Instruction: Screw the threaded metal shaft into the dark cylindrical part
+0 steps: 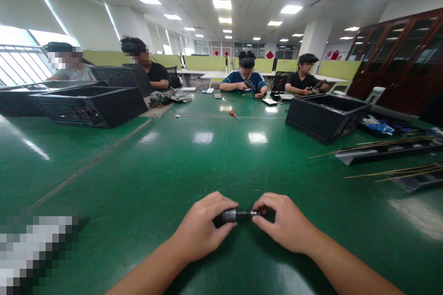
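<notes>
Low in the middle, a dark cylindrical tool with a greyish collar lies level between my two hands. From its right end runs a thin dark shaft with a shiny metal tip part. My left hand is closed round the thick body, thumb below and fingers above; the body's left end is hidden in the palm. The thumb and fingertips of my right hand pinch the far end of the shaft. The tool looks like a power screwdriver, but its exact kind is not clear.
Black computer cases stand at the left and right. A red screwdriver lies ahead on the green table. Thin brass-coloured rods and metal strips lie at right. A pixelated object is near left. Several people sit opposite.
</notes>
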{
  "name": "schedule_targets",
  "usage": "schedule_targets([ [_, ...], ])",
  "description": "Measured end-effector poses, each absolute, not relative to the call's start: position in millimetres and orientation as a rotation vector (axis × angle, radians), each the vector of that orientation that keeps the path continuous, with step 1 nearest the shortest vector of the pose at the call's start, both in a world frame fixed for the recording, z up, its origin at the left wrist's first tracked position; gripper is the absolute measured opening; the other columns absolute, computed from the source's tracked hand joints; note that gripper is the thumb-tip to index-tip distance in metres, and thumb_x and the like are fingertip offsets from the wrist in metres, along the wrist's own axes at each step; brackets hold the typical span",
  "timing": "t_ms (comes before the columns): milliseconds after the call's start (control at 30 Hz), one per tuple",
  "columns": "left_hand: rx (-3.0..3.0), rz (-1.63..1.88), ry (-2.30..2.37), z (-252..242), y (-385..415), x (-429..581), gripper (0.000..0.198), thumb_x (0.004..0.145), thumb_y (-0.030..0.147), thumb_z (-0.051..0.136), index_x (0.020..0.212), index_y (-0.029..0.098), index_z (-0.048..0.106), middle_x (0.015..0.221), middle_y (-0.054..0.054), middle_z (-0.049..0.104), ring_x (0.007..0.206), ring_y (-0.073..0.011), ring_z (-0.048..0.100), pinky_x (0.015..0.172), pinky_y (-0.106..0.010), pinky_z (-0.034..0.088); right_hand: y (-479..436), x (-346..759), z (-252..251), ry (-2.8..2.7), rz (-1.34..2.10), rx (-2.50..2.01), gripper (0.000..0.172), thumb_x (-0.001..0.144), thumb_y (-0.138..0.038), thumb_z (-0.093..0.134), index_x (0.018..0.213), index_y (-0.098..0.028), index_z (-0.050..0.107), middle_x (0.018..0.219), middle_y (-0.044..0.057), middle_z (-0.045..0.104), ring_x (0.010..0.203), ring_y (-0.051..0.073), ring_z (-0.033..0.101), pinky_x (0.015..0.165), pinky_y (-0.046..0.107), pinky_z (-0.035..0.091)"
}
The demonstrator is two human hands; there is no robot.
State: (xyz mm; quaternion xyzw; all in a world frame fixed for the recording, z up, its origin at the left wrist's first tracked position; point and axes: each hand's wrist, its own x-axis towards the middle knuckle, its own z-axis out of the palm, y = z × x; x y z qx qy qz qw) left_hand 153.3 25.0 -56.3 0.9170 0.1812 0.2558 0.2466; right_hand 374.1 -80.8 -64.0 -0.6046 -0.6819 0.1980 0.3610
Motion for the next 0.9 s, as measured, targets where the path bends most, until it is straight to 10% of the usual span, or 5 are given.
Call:
schedule_targets([
  [633, 2.456, 0.653, 0.815, -51.5, 42.8, 145.5, 0.024, 0.087, 0.029, 0.062, 0.11, 0.024, 0.062, 0.103, -0.004, 0.069, 0.096, -0.0214, 0.066, 0.088, -0.036, 0.05, -79.5, 377.5, -65.9, -1.675, 0.504, -1.719, 0.004, 0.079, -0.022, 0.068, 0.082, -0.021, 0.07, 0.074, 0.0, 0.067, 0.069, 0.016, 0.06, 0.067, 0.028, 0.045],
  [900, 2.196, 0.919, 1.63, -49.4, 138.7, 82.8, 0.067, 0.09, 0.04, 0.046, 0.147, 0.007, 0.032, 0.116, -0.013, 0.063, 0.116, -0.0284, 0.059, 0.108, -0.043, 0.041, -81.8, 374.6, -65.7, -1.703, 0.531, -1.687, 0.004, 0.079, -0.023, 0.068, 0.082, -0.021, 0.07, 0.077, 0.0, 0.068, 0.07, 0.016, 0.061, 0.068, 0.027, 0.045],
])
